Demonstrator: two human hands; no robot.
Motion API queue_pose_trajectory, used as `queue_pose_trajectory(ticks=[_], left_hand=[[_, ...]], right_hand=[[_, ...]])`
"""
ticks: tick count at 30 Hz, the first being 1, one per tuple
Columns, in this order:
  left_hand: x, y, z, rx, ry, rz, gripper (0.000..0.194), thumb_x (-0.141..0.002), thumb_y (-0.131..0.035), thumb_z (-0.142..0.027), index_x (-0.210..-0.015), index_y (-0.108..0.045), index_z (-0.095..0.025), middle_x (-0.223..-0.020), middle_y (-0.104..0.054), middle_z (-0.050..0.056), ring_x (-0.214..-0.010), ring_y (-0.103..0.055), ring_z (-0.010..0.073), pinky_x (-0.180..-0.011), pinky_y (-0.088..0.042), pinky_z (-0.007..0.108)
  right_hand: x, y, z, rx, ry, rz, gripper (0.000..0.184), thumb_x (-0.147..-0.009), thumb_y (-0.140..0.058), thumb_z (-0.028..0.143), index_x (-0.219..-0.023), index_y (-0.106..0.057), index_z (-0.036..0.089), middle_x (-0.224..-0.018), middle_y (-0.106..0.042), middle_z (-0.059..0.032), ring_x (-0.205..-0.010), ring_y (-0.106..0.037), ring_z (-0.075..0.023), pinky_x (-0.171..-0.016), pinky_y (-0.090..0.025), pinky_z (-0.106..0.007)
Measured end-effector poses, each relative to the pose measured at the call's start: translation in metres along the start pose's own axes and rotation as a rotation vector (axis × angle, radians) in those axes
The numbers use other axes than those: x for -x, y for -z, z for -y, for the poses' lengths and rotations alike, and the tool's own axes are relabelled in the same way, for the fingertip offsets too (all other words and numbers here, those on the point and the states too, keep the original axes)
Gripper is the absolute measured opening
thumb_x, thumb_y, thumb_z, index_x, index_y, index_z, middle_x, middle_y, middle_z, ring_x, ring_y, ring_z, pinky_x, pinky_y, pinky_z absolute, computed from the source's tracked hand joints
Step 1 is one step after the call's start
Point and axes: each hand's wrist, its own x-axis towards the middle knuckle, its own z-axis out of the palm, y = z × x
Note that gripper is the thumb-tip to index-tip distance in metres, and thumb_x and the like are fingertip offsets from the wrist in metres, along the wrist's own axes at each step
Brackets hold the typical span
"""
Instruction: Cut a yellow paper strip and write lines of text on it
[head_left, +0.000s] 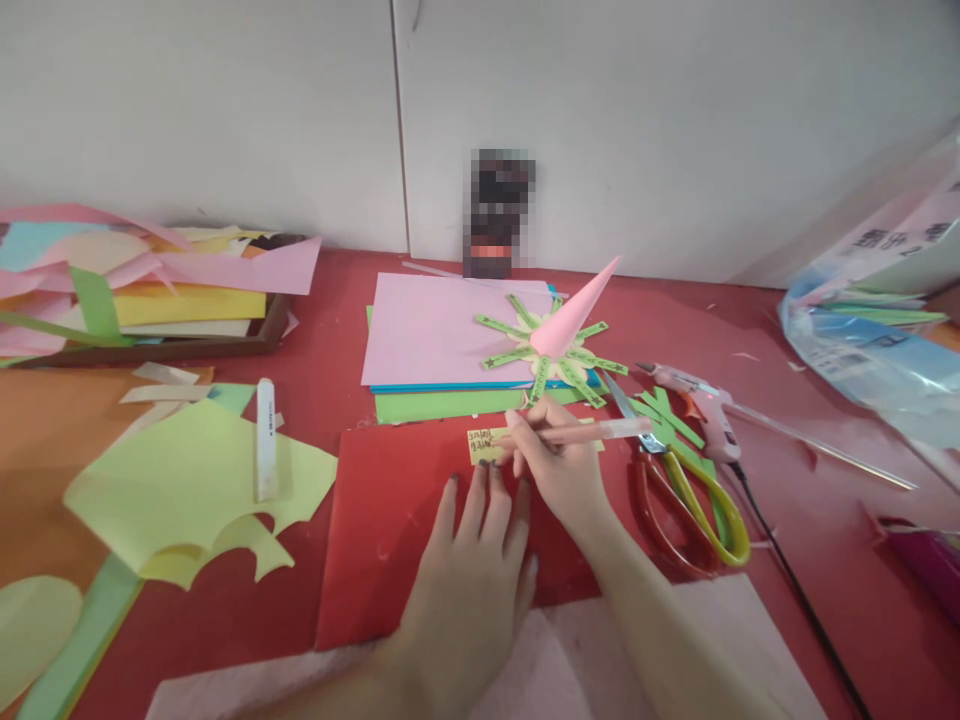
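A small yellow paper strip [475, 452] with dark handwriting on its left part lies on a red sheet [390, 510]. My right hand [562, 475] is closed around a pale pinkish pen [607, 431], its tip on or just over the strip; the fingers cover part of the writing. My left hand [472, 560] rests flat on the red sheet, fingers stretched, fingertips at the strip's lower edge. Just beyond stands a pink paper cone [566, 320] on a cream flower-shaped base with green lettered strips fanning out around it.
Scissors [686, 500] with red and yellow handles and a pink glue gun [705, 400] lie at right, its cord running forward. Pink sheets [427, 325] are stacked behind. At left are cut yellow-green paper [187, 480], a white marker-like stick [266, 440] and a scrap-filled tray [217, 347].
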Motion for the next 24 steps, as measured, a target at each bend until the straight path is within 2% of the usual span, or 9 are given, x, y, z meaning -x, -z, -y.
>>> queue_pose_trajectory(ticks=[4, 6, 10, 15, 20, 24], left_hand=[[0.0000, -0.0005, 0.0008, 0.013, -0.006, 0.002, 0.036, -0.088, -0.037, -0.033, -0.102, -0.065, -0.016, -0.118, -0.060, 0.010, -0.115, -0.049, 0.0272, -0.094, -0.039, 0.044], [0.0001, -0.0002, 0.0007, 0.010, -0.006, 0.004, 0.035, -0.087, -0.037, -0.033, -0.100, -0.066, -0.016, -0.117, -0.060, 0.011, -0.115, -0.049, 0.0276, -0.094, -0.039, 0.044], [-0.0001, 0.0009, 0.0000, 0.002, 0.000, -0.007, 0.037, -0.088, -0.037, -0.032, -0.106, -0.063, -0.014, -0.117, -0.059, 0.012, -0.114, -0.049, 0.0279, -0.094, -0.039, 0.044], [-0.0010, 0.0021, 0.0004, 0.010, 0.000, 0.008, 0.035, -0.088, -0.037, -0.030, -0.104, -0.064, -0.014, -0.115, -0.060, 0.011, -0.114, -0.049, 0.0267, -0.093, -0.039, 0.042], [-0.0007, 0.0018, 0.0006, 0.013, -0.001, -0.007, 0.033, -0.087, -0.038, -0.030, -0.103, -0.063, -0.015, -0.112, -0.061, 0.010, -0.113, -0.049, 0.0258, -0.093, -0.039, 0.041], [0.0001, 0.0000, 0.0006, 0.003, -0.017, -0.001, 0.032, -0.087, -0.039, -0.030, -0.096, -0.065, -0.014, -0.109, -0.062, 0.011, -0.110, -0.051, 0.0261, -0.091, -0.040, 0.040]], right_hand=[[0.0028, -0.0039, 0.0027, -0.092, -0.032, 0.085, 0.030, -0.084, -0.053, 0.042, -0.065, -0.042, 0.021, -0.045, -0.049, 0.0056, -0.053, -0.060, -0.0132, -0.056, -0.049, -0.025], [0.0018, -0.0055, 0.0022, -0.113, -0.059, 0.111, 0.029, -0.083, -0.053, 0.043, -0.066, -0.043, 0.021, -0.046, -0.049, 0.0057, -0.054, -0.060, -0.0130, -0.060, -0.050, -0.026], [-0.0017, -0.0063, 0.0002, -0.119, -0.085, 0.095, 0.028, -0.083, -0.054, 0.043, -0.068, -0.044, 0.021, -0.047, -0.048, 0.0059, -0.055, -0.059, -0.0130, -0.059, -0.049, -0.026], [-0.0022, -0.0061, 0.0006, -0.077, -0.065, 0.076, 0.030, -0.083, -0.055, 0.041, -0.064, -0.041, 0.022, -0.045, -0.045, 0.0063, -0.050, -0.056, -0.0122, -0.055, -0.046, -0.025], [-0.0019, -0.0063, -0.0015, 0.002, -0.028, 0.048, 0.033, -0.082, -0.055, 0.039, -0.060, -0.038, 0.021, -0.048, -0.049, 0.0048, -0.049, -0.054, -0.0114, -0.053, -0.043, -0.024], [-0.0015, -0.0063, -0.0049, 0.057, -0.033, 0.090, 0.034, -0.082, -0.054, 0.040, -0.058, -0.037, 0.021, -0.046, -0.041, 0.0054, -0.053, -0.054, -0.0127, -0.050, -0.040, -0.022]])
